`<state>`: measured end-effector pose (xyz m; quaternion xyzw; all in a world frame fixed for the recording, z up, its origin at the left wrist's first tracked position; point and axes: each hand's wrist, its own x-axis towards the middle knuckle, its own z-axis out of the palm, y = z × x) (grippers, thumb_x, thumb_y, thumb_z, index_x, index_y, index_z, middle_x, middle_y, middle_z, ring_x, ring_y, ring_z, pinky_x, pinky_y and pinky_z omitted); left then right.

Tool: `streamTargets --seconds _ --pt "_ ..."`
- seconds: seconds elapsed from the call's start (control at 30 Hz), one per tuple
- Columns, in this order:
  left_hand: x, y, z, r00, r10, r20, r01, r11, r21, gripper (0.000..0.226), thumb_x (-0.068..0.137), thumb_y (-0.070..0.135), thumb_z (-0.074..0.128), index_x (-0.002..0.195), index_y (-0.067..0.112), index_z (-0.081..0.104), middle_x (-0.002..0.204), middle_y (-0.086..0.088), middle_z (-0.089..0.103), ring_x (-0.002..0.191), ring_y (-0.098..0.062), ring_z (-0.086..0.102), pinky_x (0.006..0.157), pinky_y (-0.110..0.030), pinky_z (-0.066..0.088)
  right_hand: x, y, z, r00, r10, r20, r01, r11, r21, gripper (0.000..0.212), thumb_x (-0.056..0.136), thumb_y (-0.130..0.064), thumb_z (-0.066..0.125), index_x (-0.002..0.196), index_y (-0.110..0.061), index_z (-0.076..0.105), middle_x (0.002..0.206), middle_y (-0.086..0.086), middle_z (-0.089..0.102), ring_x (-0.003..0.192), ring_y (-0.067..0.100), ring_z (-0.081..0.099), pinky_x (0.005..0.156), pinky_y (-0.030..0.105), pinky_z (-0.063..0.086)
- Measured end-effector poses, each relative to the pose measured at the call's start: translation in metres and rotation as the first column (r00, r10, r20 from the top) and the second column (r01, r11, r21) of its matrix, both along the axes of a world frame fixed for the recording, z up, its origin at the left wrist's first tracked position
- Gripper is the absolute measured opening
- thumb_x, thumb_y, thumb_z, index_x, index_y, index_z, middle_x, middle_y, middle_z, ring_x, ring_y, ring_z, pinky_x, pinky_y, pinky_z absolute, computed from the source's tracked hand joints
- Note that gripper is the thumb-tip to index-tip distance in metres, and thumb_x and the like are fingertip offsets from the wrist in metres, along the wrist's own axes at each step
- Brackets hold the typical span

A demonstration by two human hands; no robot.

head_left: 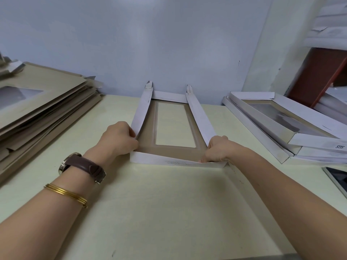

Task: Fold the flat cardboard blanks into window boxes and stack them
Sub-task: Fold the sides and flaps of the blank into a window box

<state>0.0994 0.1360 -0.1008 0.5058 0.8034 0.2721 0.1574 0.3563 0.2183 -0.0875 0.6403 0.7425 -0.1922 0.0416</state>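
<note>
The half-made box lies in the middle of the table, straight ahead of me, its long axis running away from me toward the wall. It is face down: a brown frame around a clear window, white on the flaps. The left wall and right wall stand up along the long sides, the left one bowing a little at my end. The far flap is raised between them. The near flap lies crosswise right under my fingers, only partly lifted, its right end creased and drooping.

My left hand is curled at the near left corner, fingers and thumb pinching the end of the left wall. My right hand is curled at the near right corner, pinching where the right wall meets the near flap. Both hands sit equally close to the work, one on each corner.

I judge the next move turns on that near flap: it must rise and lock between the two walls.

The pile of flat blanks is off to my left, the stack of finished boxes to my right.
</note>
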Motion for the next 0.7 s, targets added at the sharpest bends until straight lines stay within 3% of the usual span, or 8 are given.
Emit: streamTargets --seconds 0.1,0.33,0.47,0.6,0.7 --pt "-0.004 -0.002 0.000 0.997 -0.020 0.072 0.016 0.999 0.046 0.017 0.076 0.007 0.064 0.081 0.022 0.058 0.080 0.006 0.053 0.070 -0.009 0.051 0.054 -0.023 0.037 0.001 -0.001 0.000 1.000 -0.002 -0.006 0.002 1.000 -0.001 0.039 0.071 -0.036 0.080 0.087 -0.016 0.050 0.107 0.006 0.034 0.092 0.028 0.052 0.087 0.036 0.052" --pt "-0.003 -0.006 -0.002 0.991 -0.069 0.113 0.063 0.996 0.055 0.017 0.074 0.010 0.062 0.067 0.020 0.073 0.072 0.006 0.064 0.068 -0.011 0.055 0.054 -0.023 0.038 0.000 -0.001 -0.001 0.999 -0.020 -0.028 0.020 1.000 -0.004 0.041 0.069 -0.036 0.082 0.090 -0.016 0.052 0.099 0.003 0.032 0.093 0.027 0.053 0.084 0.035 0.054" --pt "0.000 -0.007 -0.002 0.994 -0.068 0.086 0.067 0.998 0.016 0.015 0.072 0.007 0.067 0.064 0.020 0.073 0.053 0.013 0.054 0.057 -0.006 0.051 0.048 -0.020 0.033 -0.001 0.000 -0.001 1.000 -0.023 -0.021 0.023 1.000 0.000 0.041 0.068 -0.037 0.082 0.089 -0.016 0.053 0.094 0.001 0.032 0.091 0.025 0.052 0.083 0.034 0.054" --pt "0.004 -0.005 0.000 0.994 -0.049 0.100 0.050 0.999 -0.002 0.014 0.074 0.006 0.067 0.069 0.018 0.072 0.062 0.007 0.054 0.060 -0.009 0.050 0.049 -0.020 0.033 -0.001 0.001 -0.001 1.000 -0.013 -0.008 0.013 1.000 0.004 0.038 0.069 -0.036 0.081 0.085 -0.016 0.054 0.094 0.001 0.032 0.082 0.024 0.049 0.081 0.031 0.053" --pt "0.006 -0.006 -0.001 0.994 -0.045 0.103 0.044 0.999 0.011 0.015 0.076 0.006 0.066 0.071 0.019 0.071 0.067 0.006 0.054 0.063 -0.009 0.051 0.050 -0.021 0.034 0.001 0.004 -0.002 1.000 0.005 -0.022 -0.005 1.000 0.007 0.041 0.069 -0.035 0.081 0.095 -0.015 0.058 0.109 0.005 0.039 0.092 0.025 0.052 0.087 0.035 0.054"
